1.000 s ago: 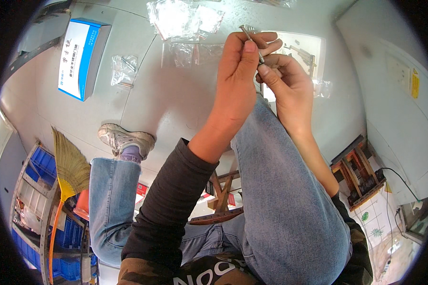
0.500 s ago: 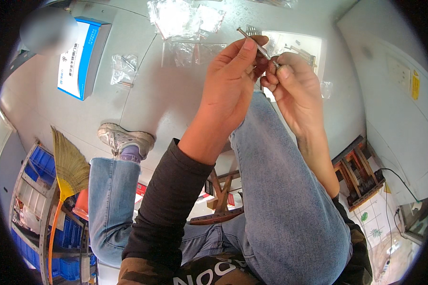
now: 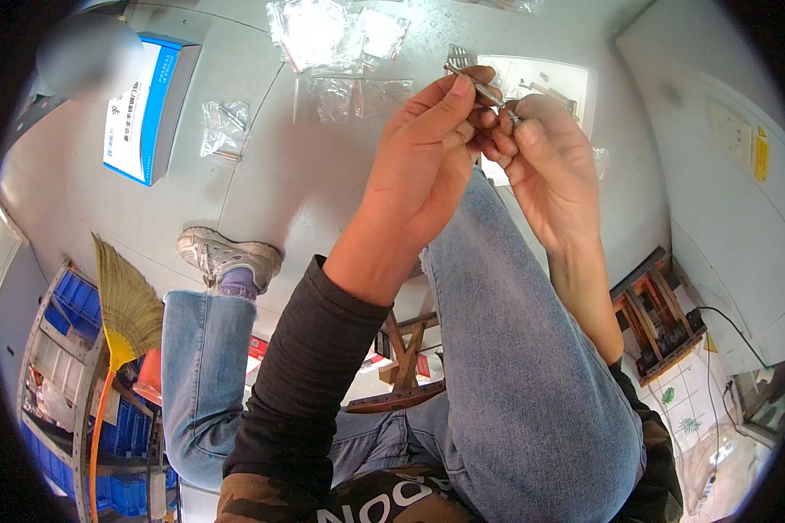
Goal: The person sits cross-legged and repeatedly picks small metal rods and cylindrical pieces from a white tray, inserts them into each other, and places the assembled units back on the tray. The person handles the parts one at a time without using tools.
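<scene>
Both my hands are raised close together over the grey floor, above my bent right knee. My left hand [image 3: 432,139] pinches a slim metal rod [image 3: 473,83] between thumb and fingers; its narrow headed end sticks out to the upper left. Opposite it, my right hand [image 3: 545,144] pinches a small metal screw [image 3: 513,116] at the rod's lower right end. Fingers cover part of the joint, so I cannot tell whether rod and screw are engaged. Partly behind the hands lies a white tray [image 3: 584,91] with metal parts on it.
Clear plastic bags of small parts [image 3: 327,39] lie at the far side, and a small bag [image 3: 227,126] sits to the left. Beyond it is a blue-and-white box [image 3: 144,113]. A broom [image 3: 124,305] leans by a shelf at the left; a wooden stool [image 3: 658,318] is at right.
The rod has shifted slightly right and down at its headed end, and less of it sticks out past my left fingers. My right hand has moved a little right.
</scene>
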Demonstrator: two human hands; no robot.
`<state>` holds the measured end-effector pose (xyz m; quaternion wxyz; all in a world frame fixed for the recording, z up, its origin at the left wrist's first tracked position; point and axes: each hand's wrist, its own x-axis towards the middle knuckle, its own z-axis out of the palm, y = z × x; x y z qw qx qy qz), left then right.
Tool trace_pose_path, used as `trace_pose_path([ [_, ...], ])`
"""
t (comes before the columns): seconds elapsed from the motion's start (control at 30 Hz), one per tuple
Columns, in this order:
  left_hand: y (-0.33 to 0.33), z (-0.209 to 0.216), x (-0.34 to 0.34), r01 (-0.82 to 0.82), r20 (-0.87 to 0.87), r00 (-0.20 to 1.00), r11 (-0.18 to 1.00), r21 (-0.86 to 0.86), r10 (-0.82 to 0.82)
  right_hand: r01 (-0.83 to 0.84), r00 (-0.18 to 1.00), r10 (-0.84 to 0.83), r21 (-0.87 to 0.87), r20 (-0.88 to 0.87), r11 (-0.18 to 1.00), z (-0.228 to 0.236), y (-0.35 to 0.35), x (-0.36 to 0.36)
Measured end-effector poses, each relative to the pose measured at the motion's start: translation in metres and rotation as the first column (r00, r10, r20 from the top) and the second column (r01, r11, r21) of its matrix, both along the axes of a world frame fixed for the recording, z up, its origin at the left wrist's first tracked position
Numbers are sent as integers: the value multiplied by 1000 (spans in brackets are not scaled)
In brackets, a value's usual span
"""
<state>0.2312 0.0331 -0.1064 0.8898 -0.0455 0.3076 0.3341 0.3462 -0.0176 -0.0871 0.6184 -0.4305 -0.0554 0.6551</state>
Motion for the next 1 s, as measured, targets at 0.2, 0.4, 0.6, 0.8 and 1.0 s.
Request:
trace_pose_path([
  [0.2, -1, 0, 0, 11, -1, 1000, 999, 37, -11, -9, 1000, 9, 20, -7, 1000, 0, 0, 1],
  [0.4, 1, -1, -3, 16, -146, 989, 973, 229, 18, -52, 998, 50, 43, 38, 998, -3, -1, 7],
  [0.6, 3, 2, -7, 80, -344, 938, 942, 325, 39, -101, 869, 126, -78, 478, 992, 2, -1, 8],
  [0.8, 1, 2, -7, 67, -312, 950, 964, 259, 18, -143, 859, 159, -70, 487, 987, 5, 0, 7],
  [1.0, 3, 1, -8, 109, -308, 951, 945, 307, -9, -78, 966, 89, -55, 242, 995, 1, -3, 8],
])
